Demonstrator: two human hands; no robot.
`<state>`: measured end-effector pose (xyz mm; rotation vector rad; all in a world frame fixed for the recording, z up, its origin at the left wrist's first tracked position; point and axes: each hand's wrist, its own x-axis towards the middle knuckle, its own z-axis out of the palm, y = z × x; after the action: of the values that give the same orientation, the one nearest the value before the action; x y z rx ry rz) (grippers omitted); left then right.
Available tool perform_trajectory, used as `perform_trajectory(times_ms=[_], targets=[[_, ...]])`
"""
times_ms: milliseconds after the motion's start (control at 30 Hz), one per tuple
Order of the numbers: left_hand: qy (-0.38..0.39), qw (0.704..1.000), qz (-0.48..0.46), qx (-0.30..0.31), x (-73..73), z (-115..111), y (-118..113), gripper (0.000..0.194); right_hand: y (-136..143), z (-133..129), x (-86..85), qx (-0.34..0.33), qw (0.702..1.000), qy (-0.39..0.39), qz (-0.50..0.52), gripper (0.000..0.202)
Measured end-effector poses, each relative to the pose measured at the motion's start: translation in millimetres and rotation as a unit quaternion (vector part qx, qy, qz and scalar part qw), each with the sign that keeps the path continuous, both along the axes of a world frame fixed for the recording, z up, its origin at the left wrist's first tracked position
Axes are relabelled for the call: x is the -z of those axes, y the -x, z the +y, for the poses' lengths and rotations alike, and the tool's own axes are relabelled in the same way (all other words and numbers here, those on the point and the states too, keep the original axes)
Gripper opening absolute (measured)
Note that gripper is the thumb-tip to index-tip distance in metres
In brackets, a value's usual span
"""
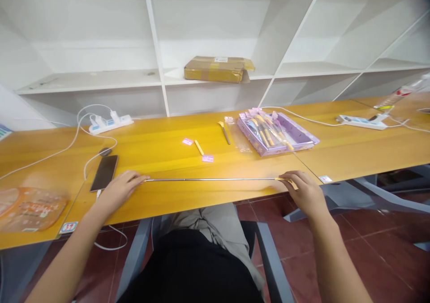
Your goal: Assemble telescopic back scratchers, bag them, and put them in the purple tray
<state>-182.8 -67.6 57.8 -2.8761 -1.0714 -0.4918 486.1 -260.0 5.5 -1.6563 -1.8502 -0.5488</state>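
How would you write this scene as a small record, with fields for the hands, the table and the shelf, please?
Left hand: fingertips pinch one end of the rod
Right hand: fingers grip the other end
Rod: thin, straight, metallic; whether it touches the table is unclear
Near left hand: phone, lying flat
Mid-table: yellow stick between two pink tags
Table, right of tags: purple tray holding wrapped sticks
Shelf: carton
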Motion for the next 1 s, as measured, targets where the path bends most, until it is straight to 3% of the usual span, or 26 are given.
perform_trajectory(times_ms=[300,633,767,900,1000], targets=[[0.04,0.998,-0.04,-0.012,-5.8,-13.1,-11.5,0.042,10.2,-1.7,-1.7,-0.008,0.999,-0.002,0.035,0.018],[0.026,0.996,-0.055,0.062,-3.5,-21.4,-68.8,0.039,70.7,27.2,-15.9,-0.089,0.994,0.012,0.065,0.018],[0.033,0.993,-0.072,0.085,6.0,-27.7,-99.4,0.035,113.2,44.5,-19.8,-0.13,0.99,0.016,0.061,0.022],[0.053,0.988,-0.08,0.12,19.7,-41.6,-141.3,0.033,184.3,62.2,-12.6,-0.223,0.974,0.018,0.024,0.024],[0.07,0.988,-0.085,0.105,28.5,-48.9,-161.2,0.035,227.9,72.2,-4.5,-0.207,0.978,0.008,0.005,0.028]])
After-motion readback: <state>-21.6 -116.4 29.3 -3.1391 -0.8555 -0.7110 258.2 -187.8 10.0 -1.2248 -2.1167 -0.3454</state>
